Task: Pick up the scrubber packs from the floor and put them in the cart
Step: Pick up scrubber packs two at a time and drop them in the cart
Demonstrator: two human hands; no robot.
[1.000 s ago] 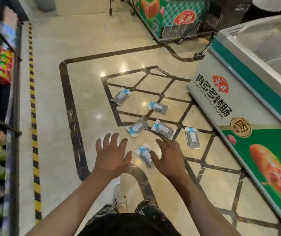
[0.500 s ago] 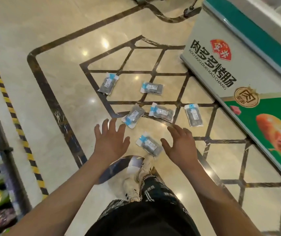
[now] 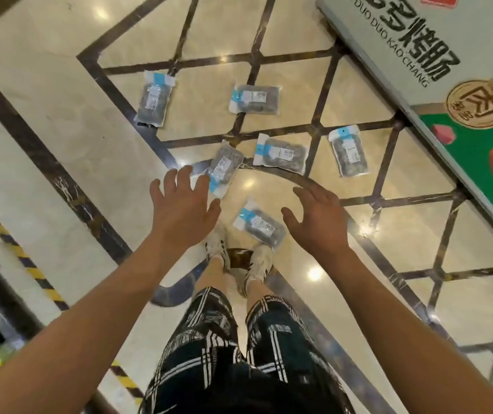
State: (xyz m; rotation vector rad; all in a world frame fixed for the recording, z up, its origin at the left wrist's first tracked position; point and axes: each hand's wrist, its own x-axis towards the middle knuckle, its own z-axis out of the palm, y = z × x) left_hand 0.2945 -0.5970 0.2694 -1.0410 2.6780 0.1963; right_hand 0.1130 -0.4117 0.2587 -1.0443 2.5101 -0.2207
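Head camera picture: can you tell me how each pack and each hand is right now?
Nearest pack: flat on floor, between the hands, untouched.
Pack by left fingers: flat on floor.
Middle pack: flat on floor.
Right pack: flat on floor.
Far-left pack: flat on floor.
Far pack: flat on floor.
Left hand: open, empty.
Right hand: open, empty.

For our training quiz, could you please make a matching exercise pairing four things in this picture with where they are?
Things:
1. nearest scrubber pack
2. left hand
3. freezer chest
4. striped tape

Places:
A. floor at far left
B. just ahead of the shoes
C. upper right
D. beside a pack lying on a dark floor line

Pairs: 1-B, 2-D, 3-C, 4-A
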